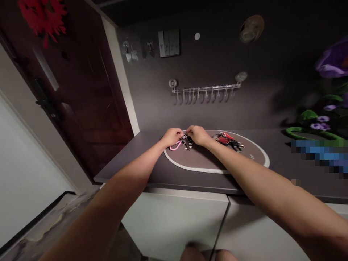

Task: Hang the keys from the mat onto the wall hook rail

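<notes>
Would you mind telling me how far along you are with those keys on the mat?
Nothing looks finished yet. In hand: the left hand and right hand are both at a key bunch with a pink strap, on an oval mat. Still left: a second key bunch with a red fob lies on the mat, untouched.
</notes>
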Action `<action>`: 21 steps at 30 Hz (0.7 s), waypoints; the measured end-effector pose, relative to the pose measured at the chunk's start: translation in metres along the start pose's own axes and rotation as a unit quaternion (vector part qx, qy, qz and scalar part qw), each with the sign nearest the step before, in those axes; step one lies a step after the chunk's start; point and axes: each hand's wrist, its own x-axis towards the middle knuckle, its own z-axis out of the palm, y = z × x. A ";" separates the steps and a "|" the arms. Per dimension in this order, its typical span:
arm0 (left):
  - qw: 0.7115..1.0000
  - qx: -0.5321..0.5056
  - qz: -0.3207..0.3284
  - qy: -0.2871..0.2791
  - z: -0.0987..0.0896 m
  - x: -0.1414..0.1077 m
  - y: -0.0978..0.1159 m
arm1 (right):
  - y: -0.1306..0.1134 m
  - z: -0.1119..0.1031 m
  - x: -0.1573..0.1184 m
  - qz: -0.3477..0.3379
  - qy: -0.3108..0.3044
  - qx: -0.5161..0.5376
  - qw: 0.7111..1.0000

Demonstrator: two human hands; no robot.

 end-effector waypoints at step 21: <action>0.993 -0.099 0.004 0.072 -0.005 0.002 0.005 | -0.003 0.000 -0.003 -0.008 0.020 0.025 0.999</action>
